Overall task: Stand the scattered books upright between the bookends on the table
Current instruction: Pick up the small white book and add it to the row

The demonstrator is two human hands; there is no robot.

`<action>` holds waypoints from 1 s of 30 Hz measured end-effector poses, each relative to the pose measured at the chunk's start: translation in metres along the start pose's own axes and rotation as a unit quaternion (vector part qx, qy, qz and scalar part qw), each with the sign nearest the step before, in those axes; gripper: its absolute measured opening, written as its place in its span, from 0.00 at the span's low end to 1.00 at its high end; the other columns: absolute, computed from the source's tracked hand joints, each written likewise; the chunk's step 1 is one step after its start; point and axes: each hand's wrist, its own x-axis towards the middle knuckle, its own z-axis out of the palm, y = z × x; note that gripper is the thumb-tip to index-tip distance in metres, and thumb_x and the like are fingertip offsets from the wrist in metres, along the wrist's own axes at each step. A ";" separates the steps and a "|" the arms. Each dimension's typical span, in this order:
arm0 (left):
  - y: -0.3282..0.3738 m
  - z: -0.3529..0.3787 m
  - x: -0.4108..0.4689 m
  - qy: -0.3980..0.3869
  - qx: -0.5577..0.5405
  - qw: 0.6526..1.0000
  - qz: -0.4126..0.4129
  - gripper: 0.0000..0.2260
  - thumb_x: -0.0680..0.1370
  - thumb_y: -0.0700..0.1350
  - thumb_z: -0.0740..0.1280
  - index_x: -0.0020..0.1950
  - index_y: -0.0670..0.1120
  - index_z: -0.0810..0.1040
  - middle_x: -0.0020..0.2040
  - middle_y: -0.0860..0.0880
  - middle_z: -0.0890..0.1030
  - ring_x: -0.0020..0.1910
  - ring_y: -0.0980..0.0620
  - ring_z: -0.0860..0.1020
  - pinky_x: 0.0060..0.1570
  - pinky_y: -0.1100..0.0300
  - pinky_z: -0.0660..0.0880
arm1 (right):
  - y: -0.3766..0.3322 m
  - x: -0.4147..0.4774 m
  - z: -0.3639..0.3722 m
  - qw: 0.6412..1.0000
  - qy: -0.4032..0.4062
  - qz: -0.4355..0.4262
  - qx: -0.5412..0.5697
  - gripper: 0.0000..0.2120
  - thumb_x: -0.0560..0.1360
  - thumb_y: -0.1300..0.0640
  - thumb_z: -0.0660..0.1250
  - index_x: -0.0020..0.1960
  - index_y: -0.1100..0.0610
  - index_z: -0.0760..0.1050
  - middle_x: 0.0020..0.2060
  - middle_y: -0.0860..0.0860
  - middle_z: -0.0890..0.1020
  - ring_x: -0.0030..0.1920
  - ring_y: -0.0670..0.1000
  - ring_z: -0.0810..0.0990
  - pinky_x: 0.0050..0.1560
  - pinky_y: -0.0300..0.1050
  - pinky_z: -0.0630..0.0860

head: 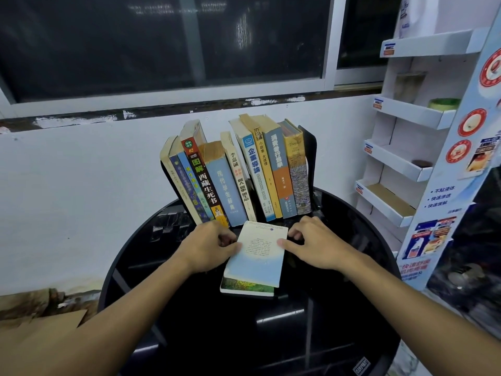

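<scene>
- Two books lie flat, stacked, on the black round counter [339, 308] just in front of the upright row of books [235, 172]: a pale blue book [257, 256] on top of a green-covered book [246, 287].
- My left hand [208, 245] grips the pale blue book's left edge, fingers curled, thumb on the cover.
- My right hand [314, 245] grips its right edge the same way, thumb tip on the cover.
- Step in hand, as I judge it: picking up the top flat book. Most books already stand; these two seem to be the last.
- Next move calls for lifting it, turning it upright with the spine toward me, and sliding it into the dark gap near the middle of the row. The books there lean, so one hand may need to steady them.
- The black right bookend [309, 147] closes the row.
- Readable spines:
  - "02 图解 西藏生死书" on a red-and-black spine [203, 180].
  - "李嘉诚" on a cream spine [238, 180].
  - "企業導論 Understanding Business" on a blue-and-white spine [254, 172].
  - "小故事 大道理" on a yellow spine [264, 164].
  - "Troy…" on a gold spine [296, 169].
- Print on the pale blue book's cover is too small to read.
</scene>
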 end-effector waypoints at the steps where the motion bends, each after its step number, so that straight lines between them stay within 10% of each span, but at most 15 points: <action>1: 0.000 0.000 0.006 -0.011 0.003 1.000 0.003 0.09 0.79 0.54 0.69 0.51 0.52 0.87 0.43 0.56 0.85 0.42 0.57 0.80 0.46 0.53 0.80 | 0.000 0.002 0.000 1.000 0.002 0.004 0.004 0.22 0.77 0.36 0.66 0.60 0.53 0.79 0.51 0.45 0.73 0.58 0.45 0.70 0.60 0.49 0.75; 15: -0.003 0.002 0.025 -0.015 -0.011 1.000 0.008 0.11 0.78 0.56 0.70 0.53 0.53 0.88 0.44 0.59 0.83 0.44 0.58 0.80 0.46 0.54 0.80 | -0.011 0.009 0.002 0.994 0.062 0.012 0.093 0.19 0.74 0.42 0.74 0.56 0.52 0.75 0.49 0.43 0.75 0.47 0.42 0.76 0.47 0.37 0.74; 21: 0.009 -0.008 0.017 0.049 -0.049 0.997 0.024 0.09 0.78 0.51 0.72 0.56 0.50 0.87 0.42 0.65 0.77 0.40 0.60 0.79 0.35 0.72 0.73 | -0.035 -0.001 -0.017 0.983 0.123 -0.015 0.135 0.21 0.74 0.50 0.76 0.63 0.55 0.74 0.42 0.44 0.79 0.38 0.42 0.79 0.41 0.38 0.78; 30: 0.021 -0.020 0.011 0.104 -0.101 0.989 0.022 0.08 0.75 0.51 0.76 0.53 0.56 0.82 0.54 0.52 0.80 0.39 0.56 0.84 0.46 0.57 0.83 | -0.068 -0.018 -0.044 0.971 0.184 -0.073 0.135 0.27 0.74 0.56 0.77 0.69 0.54 0.70 0.39 0.46 0.79 0.38 0.42 0.80 0.43 0.41 0.80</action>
